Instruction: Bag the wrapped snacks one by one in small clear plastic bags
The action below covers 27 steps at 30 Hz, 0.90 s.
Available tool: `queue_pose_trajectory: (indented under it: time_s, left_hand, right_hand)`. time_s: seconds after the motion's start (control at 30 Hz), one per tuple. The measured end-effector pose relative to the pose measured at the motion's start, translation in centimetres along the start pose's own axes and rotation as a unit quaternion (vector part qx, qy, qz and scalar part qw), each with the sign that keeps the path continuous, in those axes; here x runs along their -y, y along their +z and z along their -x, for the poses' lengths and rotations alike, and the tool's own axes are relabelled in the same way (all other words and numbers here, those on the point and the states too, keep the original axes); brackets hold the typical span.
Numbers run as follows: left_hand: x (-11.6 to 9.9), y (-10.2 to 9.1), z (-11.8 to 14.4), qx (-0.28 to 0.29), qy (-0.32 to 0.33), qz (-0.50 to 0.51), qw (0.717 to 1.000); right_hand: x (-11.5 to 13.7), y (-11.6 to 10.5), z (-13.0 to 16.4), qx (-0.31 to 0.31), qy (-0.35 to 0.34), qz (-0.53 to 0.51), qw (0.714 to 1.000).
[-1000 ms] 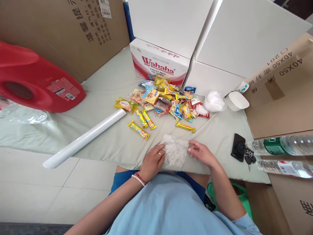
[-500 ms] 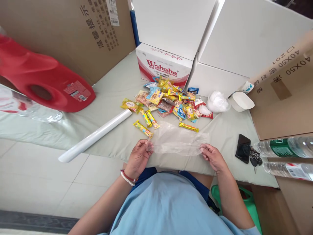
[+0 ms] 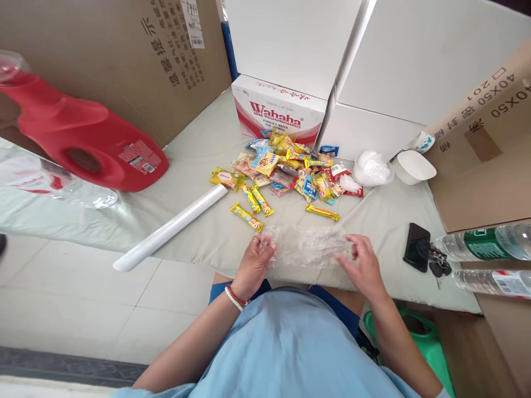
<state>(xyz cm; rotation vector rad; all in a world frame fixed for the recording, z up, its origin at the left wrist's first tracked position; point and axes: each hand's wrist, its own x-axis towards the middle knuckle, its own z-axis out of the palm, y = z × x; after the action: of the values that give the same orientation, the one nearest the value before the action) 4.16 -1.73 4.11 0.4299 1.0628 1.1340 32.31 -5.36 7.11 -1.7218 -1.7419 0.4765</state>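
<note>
A clear plastic bag (image 3: 309, 246) is stretched out flat between my two hands over the near edge of the pale green cloth (image 3: 199, 160). My left hand (image 3: 255, 262) pinches the bag's left end. My right hand (image 3: 362, 265) grips its right end, fingers partly spread on the film. Just beyond the bag lies a heap of small wrapped snacks (image 3: 290, 168), with a few yellow bars (image 3: 246, 215) loose in front of it.
A white roll of bags (image 3: 170, 228) lies at the left, a red jug (image 3: 83, 138) beyond it. The Wahaha carton (image 3: 279, 110), white boxes and cardboard boxes stand behind. A white bowl (image 3: 414, 166), crumpled plastic (image 3: 371, 167), phone with keys (image 3: 417, 247) and two water bottles (image 3: 485, 246) lie at the right.
The crumpled bag was pulled open wide between my hands, and now my hands have come a little closer together with the bag flattened between them. The view has shifted slightly.
</note>
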Motion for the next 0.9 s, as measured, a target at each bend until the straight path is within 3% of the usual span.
queue_pose_trajectory:
  time_s: [0.07,0.13,0.27,0.37,0.47,0.57,0.73,0.8,0.9]
  left_hand:
    - [0.4,0.9,0.2,-0.007,0.013,-0.007,1.0]
    - [0.6,1.8,0.5,0.005,0.011,-0.009,1.0]
    - [-0.1,2.7,0.5,0.022,0.003,0.022,1.0]
    - [-1.3,2.1,0.0,-0.005,-0.015,0.075,0.997]
    - [-2.2,1.3,-0.5,0.009,-0.025,0.122,0.992]
    - [-2.2,1.4,-0.5,0.023,-0.028,0.144,0.989]
    - [-1.6,2.4,-0.1,0.003,-0.033,0.155,0.987]
    - [-1.6,2.3,0.0,-0.004,-0.03,0.148,0.989]
    - [-2.2,1.4,0.1,0.006,-0.02,0.126,0.992]
  right_hand:
    - [2.4,2.0,0.5,0.088,-0.11,-0.013,0.99]
    - [4.3,4.6,0.6,0.148,-0.163,-0.041,0.975]
    - [5.5,8.2,-0.5,0.184,-0.129,-0.142,0.964]
    - [4.9,7.9,-1.6,0.2,-0.035,-0.236,0.95]
    - [4.7,6.6,-2.2,0.214,0.027,-0.281,0.935]
    - [5.6,6.4,-2.0,0.193,-0.022,-0.232,0.953]
    - [7.7,9.0,-1.9,0.154,-0.149,-0.173,0.961]
    - [7.7,9.6,-2.5,0.159,-0.136,-0.198,0.958]
    - [6.9,8.9,-3.5,0.159,-0.064,-0.269,0.948]
